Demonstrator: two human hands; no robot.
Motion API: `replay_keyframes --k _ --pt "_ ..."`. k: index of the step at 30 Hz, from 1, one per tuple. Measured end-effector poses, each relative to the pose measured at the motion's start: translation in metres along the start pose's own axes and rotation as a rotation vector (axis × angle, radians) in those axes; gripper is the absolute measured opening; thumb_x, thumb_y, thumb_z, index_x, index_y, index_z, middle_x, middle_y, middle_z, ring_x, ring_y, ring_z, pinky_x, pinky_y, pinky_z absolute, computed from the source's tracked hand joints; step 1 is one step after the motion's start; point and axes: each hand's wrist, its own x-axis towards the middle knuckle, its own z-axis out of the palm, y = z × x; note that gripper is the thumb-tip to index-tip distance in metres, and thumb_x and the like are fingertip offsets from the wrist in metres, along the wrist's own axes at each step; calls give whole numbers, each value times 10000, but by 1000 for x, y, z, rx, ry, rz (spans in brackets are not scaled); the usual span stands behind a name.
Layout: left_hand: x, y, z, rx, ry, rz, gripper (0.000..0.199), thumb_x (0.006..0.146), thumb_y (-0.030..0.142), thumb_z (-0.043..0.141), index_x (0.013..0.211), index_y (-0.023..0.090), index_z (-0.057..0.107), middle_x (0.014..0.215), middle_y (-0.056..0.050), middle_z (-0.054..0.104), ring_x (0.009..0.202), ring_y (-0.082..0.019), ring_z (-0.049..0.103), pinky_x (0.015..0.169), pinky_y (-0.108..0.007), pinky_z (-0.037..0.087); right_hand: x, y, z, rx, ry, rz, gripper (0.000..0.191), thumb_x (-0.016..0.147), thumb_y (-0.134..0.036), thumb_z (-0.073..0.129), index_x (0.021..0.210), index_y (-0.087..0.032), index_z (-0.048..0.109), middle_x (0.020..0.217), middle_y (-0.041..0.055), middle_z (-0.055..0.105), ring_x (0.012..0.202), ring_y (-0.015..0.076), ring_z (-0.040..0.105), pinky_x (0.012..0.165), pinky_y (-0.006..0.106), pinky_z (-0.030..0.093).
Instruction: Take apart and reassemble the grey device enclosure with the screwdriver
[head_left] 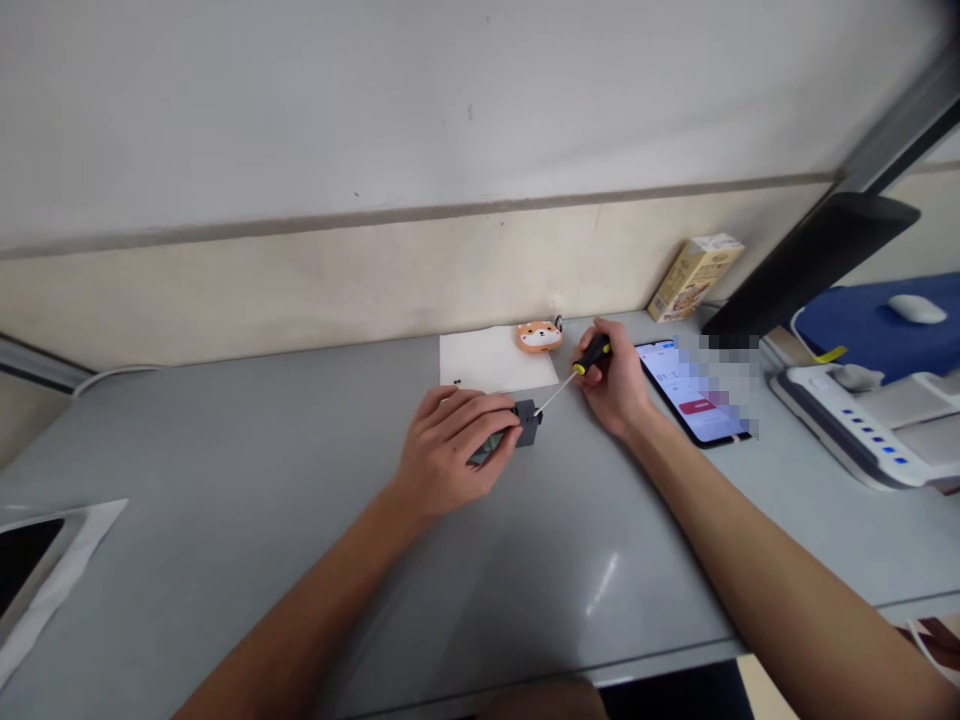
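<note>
My left hand (457,445) is closed around a small dark grey box-shaped device (528,424) on the grey table. Its fingers cover much of the device, and a greenish part shows between them. In my right hand (611,380) is a screwdriver (592,354) with a black and yellow handle. The thin shaft slants down to the left, and its tip meets the right end of the device; whether it sits in a screw is too small to tell. Behind the device lies a white sheet of paper (480,358), with tiny dark bits, perhaps screws, near its front edge.
An orange animal-faced case (538,337) rests on the paper's right end. A lit phone (694,395) lies right of my right hand. Farther right are a carton (694,278), a black upright panel (810,265) and a white power strip (862,425). A wall (300,285) bounds the back.
</note>
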Motion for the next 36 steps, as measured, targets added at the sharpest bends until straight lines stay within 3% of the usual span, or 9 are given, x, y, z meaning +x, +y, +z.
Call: replay_keyframes --k 9,16,25,31,36 --pt "-1 0 -1 3 -4 4 188 889 139 734 1019 263 678 1086 20 796 920 -177 748 901 -389 504 2 3 -1 -4 25 -16 312 846 -471 638 682 -219 554 686 -16 527 472 82 291 444 284 186" --pt "2 4 -1 67 -35 17 261 915 160 711 1154 260 678 1095 -2 790 939 -190 740 897 -391 491 1 1 0 -29 40 -25 331 842 -501 642 692 -223 542 664 -19 539 457 80 289 434 294 201" --pt "1 5 -4 141 -91 66 203 938 138 668 1090 270 687 1109 2 775 906 -181 713 923 -394 463 2 4 -2 -9 29 -52 334 855 -517 619 712 -228 531 695 -25 526 457 74 291 433 287 222" --pt "2 6 -7 179 -129 45 200 941 134 648 1075 276 695 1110 -8 767 888 -186 704 945 -406 449 2 8 0 -99 39 -99 403 867 -611 605 730 -237 545 675 -18 535 471 95 326 451 300 249" --pt "-2 9 -5 167 -137 53 204 949 130 642 1091 264 699 1138 -22 763 958 -197 713 966 -412 450 -8 14 12 -317 -31 -161 443 902 -673 584 878 -237 657 645 -15 551 526 120 410 492 294 277"
